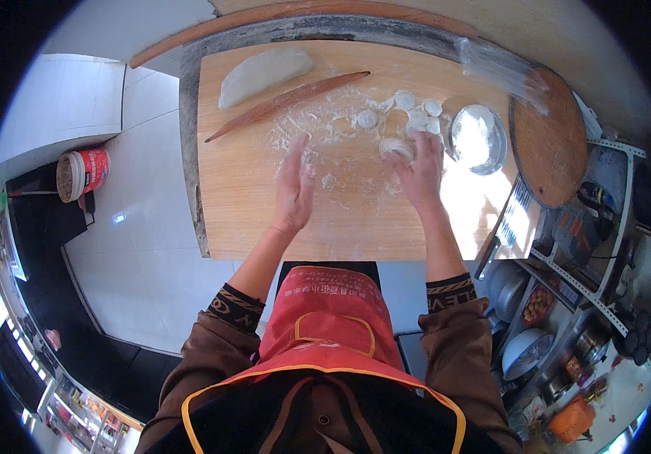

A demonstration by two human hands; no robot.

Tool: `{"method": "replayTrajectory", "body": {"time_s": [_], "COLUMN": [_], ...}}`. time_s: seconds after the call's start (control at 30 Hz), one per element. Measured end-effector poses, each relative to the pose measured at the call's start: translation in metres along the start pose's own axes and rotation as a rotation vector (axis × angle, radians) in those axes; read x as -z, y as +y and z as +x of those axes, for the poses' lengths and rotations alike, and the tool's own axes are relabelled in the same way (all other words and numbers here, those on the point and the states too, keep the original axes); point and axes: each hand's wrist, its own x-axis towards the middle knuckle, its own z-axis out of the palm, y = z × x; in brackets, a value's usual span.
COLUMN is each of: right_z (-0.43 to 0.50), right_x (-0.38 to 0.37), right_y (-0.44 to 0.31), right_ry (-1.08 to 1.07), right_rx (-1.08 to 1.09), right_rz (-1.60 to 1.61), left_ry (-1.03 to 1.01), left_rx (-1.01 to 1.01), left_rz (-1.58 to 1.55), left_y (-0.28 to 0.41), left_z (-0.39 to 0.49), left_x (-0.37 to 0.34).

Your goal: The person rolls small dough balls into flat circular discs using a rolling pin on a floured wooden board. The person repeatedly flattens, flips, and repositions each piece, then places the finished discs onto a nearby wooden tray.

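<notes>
Over the floured wooden board (pixel 325 227), my left hand (pixel 296 187) is held on edge, its fingers extended and nothing seen in it. My right hand (pixel 420 170) has its fingertips on a small stack of round dough pieces (pixel 395 148); whether it grips them is hard to tell. Several floured dough rounds (pixel 405 101) lie just beyond that hand. To their right is a round metal bowl (pixel 478 139) with white flour, in bright sunlight. A tapered wooden rolling pin (pixel 288 106) lies slanted at the upper left, below a large slab of dough (pixel 267 72).
A clear plastic bag (pixel 501 71) lies at the board's far right corner, partly over a round wooden board (pixel 552 136). A cleaver-like blade (pixel 501 221) appears at the right edge. Metal shelving (pixel 586 284) with pots and bowls stands at right. A red and white bucket (pixel 83 173) is at left.
</notes>
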Motion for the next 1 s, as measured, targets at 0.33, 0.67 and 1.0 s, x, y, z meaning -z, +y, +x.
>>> {"method": "replayTrajectory", "body": {"time_s": [0.33,0.67,1.0], "right_z": [-0.042,-0.049,-0.068], "right_x": [-0.016,-0.014,-0.046], "right_y": [-0.003,0.006,-0.025], "right_ry": [0.149,0.162,0.020], "right_rx": [0.009,-0.099,-0.314], "right_rz": [-0.038,-0.054,0.433], "left_ry": [0.261,0.138,0.211], "left_rx": [-0.219,-0.136,-0.051], "left_rz": [0.817,0.763,0.752], "left_y": [-0.046,-0.052,-0.054], "left_z": [0.056,0.056,-0.017], "left_x": [0.053,0.062,0.077]}}
